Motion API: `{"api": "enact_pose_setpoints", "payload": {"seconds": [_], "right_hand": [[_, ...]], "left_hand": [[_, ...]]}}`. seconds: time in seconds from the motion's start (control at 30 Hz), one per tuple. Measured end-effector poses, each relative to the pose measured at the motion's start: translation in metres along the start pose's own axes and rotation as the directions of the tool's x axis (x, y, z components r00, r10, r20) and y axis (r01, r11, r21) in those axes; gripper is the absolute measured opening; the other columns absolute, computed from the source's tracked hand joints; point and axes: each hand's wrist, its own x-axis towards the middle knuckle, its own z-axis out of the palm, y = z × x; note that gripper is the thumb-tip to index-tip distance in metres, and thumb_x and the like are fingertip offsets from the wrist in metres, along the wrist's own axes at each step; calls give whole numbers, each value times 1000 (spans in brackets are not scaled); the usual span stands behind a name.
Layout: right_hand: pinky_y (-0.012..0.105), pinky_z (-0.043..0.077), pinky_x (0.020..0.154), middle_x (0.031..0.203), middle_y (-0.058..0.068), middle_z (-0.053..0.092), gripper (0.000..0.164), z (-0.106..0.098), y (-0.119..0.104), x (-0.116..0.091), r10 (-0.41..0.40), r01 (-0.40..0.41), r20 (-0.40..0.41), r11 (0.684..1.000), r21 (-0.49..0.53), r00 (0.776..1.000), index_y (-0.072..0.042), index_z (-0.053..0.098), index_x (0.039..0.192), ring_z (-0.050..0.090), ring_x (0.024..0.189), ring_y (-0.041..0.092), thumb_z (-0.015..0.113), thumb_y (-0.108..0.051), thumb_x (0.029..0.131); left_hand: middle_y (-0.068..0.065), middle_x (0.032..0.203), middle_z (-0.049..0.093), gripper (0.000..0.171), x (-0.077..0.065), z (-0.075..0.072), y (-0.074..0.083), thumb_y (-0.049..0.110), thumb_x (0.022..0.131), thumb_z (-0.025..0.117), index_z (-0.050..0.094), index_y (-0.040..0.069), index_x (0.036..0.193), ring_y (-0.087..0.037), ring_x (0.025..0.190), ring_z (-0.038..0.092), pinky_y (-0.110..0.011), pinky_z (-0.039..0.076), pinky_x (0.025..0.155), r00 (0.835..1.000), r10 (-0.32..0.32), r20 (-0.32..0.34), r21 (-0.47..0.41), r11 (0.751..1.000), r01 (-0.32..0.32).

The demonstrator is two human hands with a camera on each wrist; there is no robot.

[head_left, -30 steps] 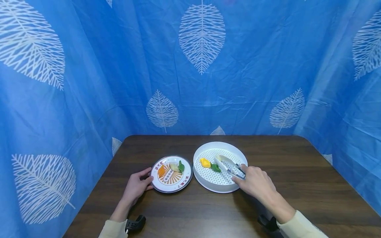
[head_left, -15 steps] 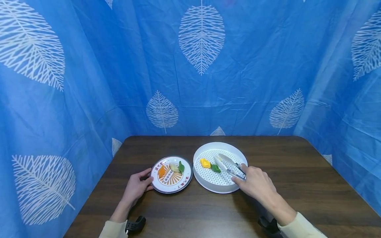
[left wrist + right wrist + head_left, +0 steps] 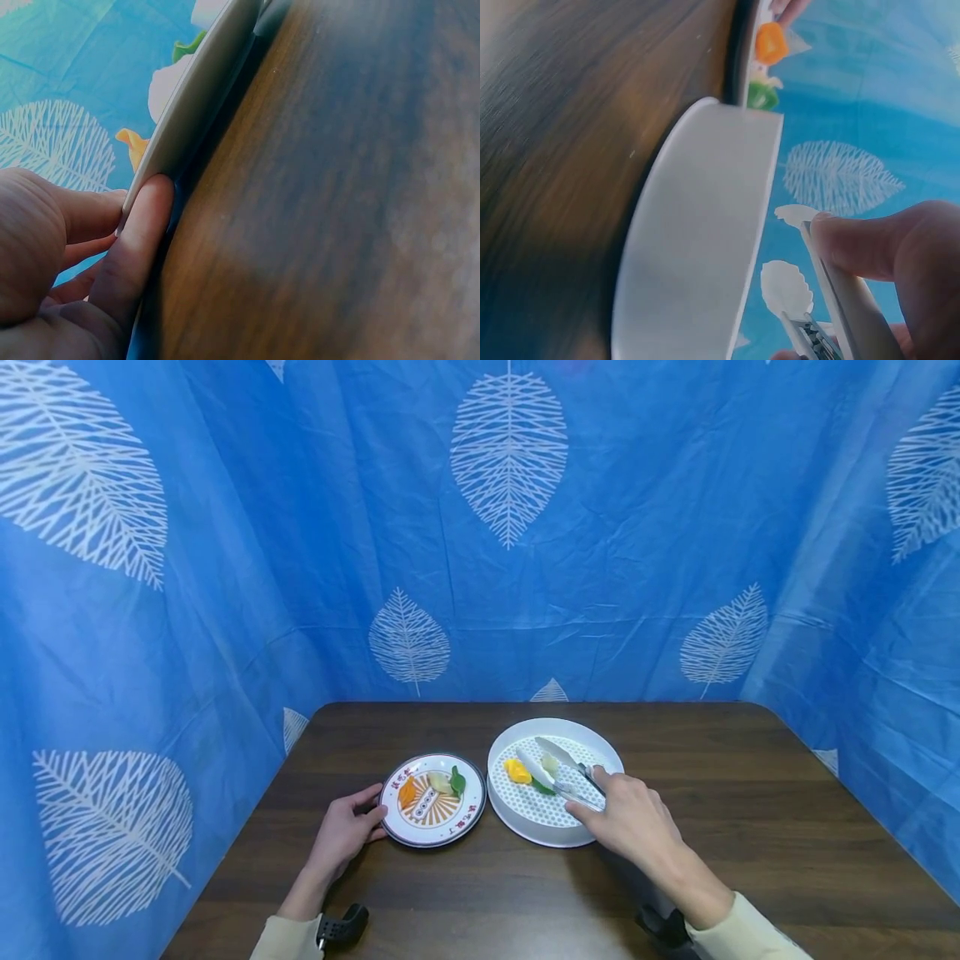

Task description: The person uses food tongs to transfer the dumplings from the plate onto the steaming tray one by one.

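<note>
My left hand [image 3: 345, 827] pinches the near-left rim of a white printed plate [image 3: 442, 838], thumb above and fingers below in the left wrist view. On the plate lie orange [image 3: 407, 792], pale [image 3: 439, 783] and green [image 3: 457, 781] dumpling-shaped pieces. To its right stands a round white tray [image 3: 551, 837] with a perforated floor and raised wall. My right hand [image 3: 637, 818] grips metal tongs [image 3: 566, 757] over this tray. Their spread ends stand on either side of a pale piece [image 3: 550, 764]. A yellow piece [image 3: 517, 770] lies left of them; a green piece [image 3: 542, 787] is partly hidden by one arm.
Plate and tray sit side by side on a dark wooden table [image 3: 480, 902], nearly touching. A blue curtain [image 3: 637, 527] with white leaf prints hangs behind the table and along both sides. Black straps [image 3: 341, 927] circle both wrists.
My right hand has moved left with the tongs, whose ends now spread wider and stand around the pale piece in the tray. The left hand and plate have not moved.
</note>
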Motion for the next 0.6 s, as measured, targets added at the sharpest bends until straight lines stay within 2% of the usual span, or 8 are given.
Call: {"api": "enact_pose_setpoints", "payload": {"seconds": [0.13, 0.33, 0.47, 0.6], "right_hand": [[63, 56, 91, 136, 25, 65, 79, 2, -11, -1, -17, 18, -15, 999, 31, 1000, -3, 61, 142, 66, 116, 45, 77, -55, 85], [59, 57, 90, 136, 20, 66, 81, 7, -32, -4, -23, 23, -11, 999, 44, 1000, -6, 61, 143, 67, 111, 37, 78, -57, 82], [58, 57, 94, 134, 18, 68, 80, 13, -46, -6, -49, 50, -23, 997, 55, 999, -7, 62, 142, 67, 115, 35, 80, -56, 81], [52, 59, 85, 122, 17, 73, 75, 19, -56, -8, -103, 107, -58, 992, 60, 993, -8, 66, 137, 70, 102, 31, 83, -53, 79]], "left_hand": [[-25, 140, 51, 53, 1, 1, -1, 9, 101, 64, 49, 4, 152, -14, 80, 67, -25, 64, 72, 1000, 3, -1, -16, 1000, -3], [-25, 139, 51, 53, 3, 1, -2, 9, 101, 63, 49, 4, 152, -14, 80, 67, -25, 64, 71, 1000, 5, 2, -26, 1000, -5], [-24, 138, 51, 53, 4, 1, -2, 9, 101, 64, 50, 5, 152, -15, 80, 66, -24, 64, 71, 1000, -3, 2, -22, 1000, 3], [-24, 139, 51, 53, 4, 1, -1, 9, 101, 64, 49, 5, 152, -16, 81, 67, -25, 64, 72, 1000, -11, 2, -18, 1000, 11]]}}
